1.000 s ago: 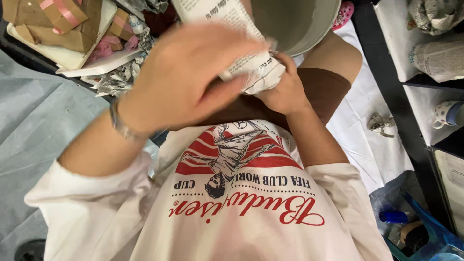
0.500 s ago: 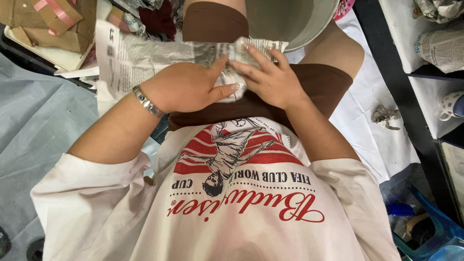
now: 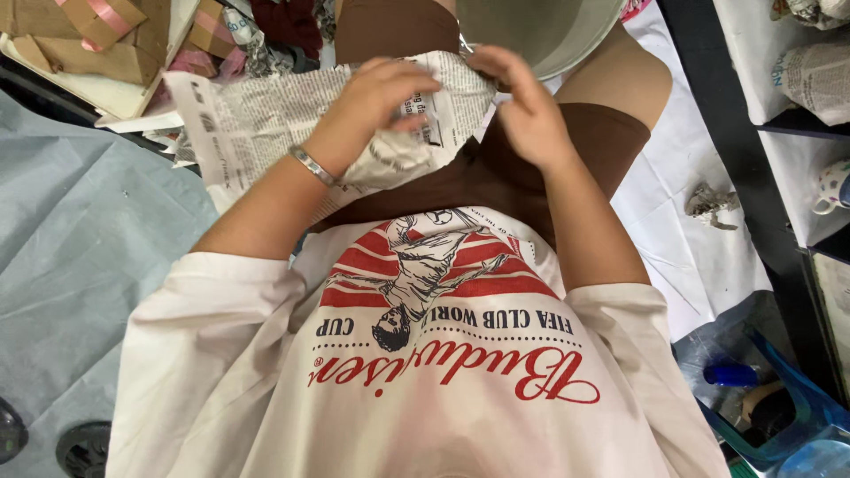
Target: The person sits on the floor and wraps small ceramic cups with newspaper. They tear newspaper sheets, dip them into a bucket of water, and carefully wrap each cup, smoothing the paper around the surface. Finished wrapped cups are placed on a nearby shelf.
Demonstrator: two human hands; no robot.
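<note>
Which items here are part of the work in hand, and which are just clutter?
In hand:
- left hand, pressing on the crumpled sheet of printed newspaper
- right hand, fingers at the sheet's upper edge

Lying about:
- brown cardboard boxes with pink tape
- grey metal basin
- small crumpled paper wad
- spotted white mug

Metal bowl point(image 3: 549, 35) blocks ahead; cardboard boxes point(image 3: 97, 40) crowd the left.

newspaper sheet point(image 3: 266, 115) on lap, left hand point(image 3: 376, 102) on it, right hand point(image 3: 522, 106) at its right edge. bowl point(image 3: 540, 31) beyond hands. cardboard boxes point(image 3: 88, 35) far left. mug point(image 3: 832, 186) far right.
</note>
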